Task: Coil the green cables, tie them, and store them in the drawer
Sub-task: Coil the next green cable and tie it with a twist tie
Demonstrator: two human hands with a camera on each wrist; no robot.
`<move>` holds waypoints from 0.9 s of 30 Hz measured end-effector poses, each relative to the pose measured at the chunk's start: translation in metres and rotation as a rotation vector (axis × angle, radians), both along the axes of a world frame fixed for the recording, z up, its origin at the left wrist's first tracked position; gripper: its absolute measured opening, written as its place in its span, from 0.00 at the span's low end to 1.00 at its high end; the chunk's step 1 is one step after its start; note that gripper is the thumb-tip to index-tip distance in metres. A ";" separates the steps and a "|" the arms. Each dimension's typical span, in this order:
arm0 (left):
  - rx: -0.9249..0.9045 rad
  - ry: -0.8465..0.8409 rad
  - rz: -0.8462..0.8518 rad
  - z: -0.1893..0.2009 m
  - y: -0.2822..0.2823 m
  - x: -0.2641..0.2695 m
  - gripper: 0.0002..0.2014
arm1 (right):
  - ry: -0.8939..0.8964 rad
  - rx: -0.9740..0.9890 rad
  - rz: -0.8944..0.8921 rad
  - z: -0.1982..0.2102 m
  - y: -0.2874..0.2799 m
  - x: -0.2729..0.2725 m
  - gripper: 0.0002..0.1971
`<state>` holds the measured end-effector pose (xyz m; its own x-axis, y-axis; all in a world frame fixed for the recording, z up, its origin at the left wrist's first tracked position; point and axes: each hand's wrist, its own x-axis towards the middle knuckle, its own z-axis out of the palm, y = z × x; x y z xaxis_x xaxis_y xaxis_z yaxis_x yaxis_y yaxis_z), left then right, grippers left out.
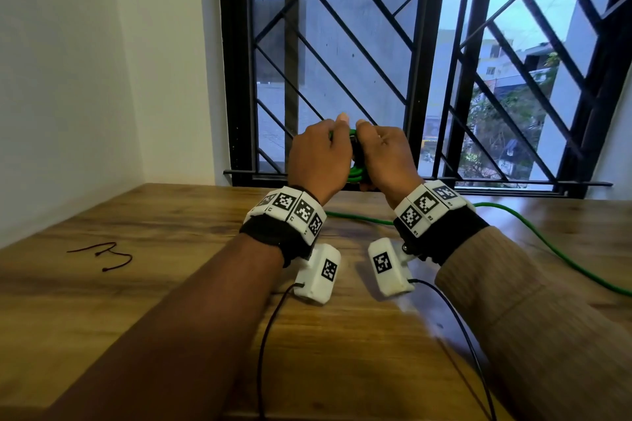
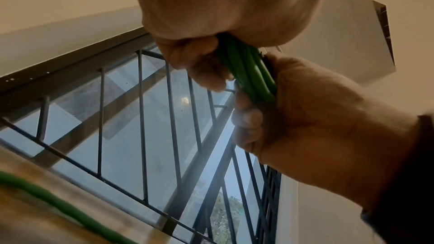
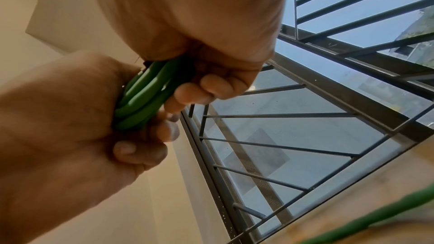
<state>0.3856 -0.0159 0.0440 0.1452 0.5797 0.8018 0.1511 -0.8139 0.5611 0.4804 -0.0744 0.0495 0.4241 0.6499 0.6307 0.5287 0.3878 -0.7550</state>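
A small bundle of green cable [image 1: 355, 170] loops is held up above the wooden table [image 1: 143, 284], in front of a barred window [image 1: 410, 61]. The left hand [image 1: 313, 155] and the right hand [image 1: 384, 157] are pressed close together around it, knuckles nearly touching. In the wrist views, the fingers of both hands are curled tightly round several side-by-side strands, so the coil is gripped from both sides. From below the right hand, a loose length of the same cable is trailed across the table and off towards the right. Well to the left of the left hand, a thin dark tie [image 1: 102, 255] is left lying on the table. No drawer is in view.

The coiling step appears to be in hand, with slack not yet gathered. Next, the trailing length would probably need to be wound in while the loops are kept pinched, and the tie then fetched.
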 end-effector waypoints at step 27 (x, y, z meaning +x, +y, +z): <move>0.127 0.209 0.235 0.005 0.003 -0.009 0.25 | -0.403 -0.249 -0.255 0.005 -0.022 -0.002 0.32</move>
<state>0.3762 -0.0126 0.0487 0.1884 0.5145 0.8365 0.4444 -0.8042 0.3946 0.4781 -0.0962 0.0544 0.3442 0.7085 0.6161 0.8495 0.0446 -0.5258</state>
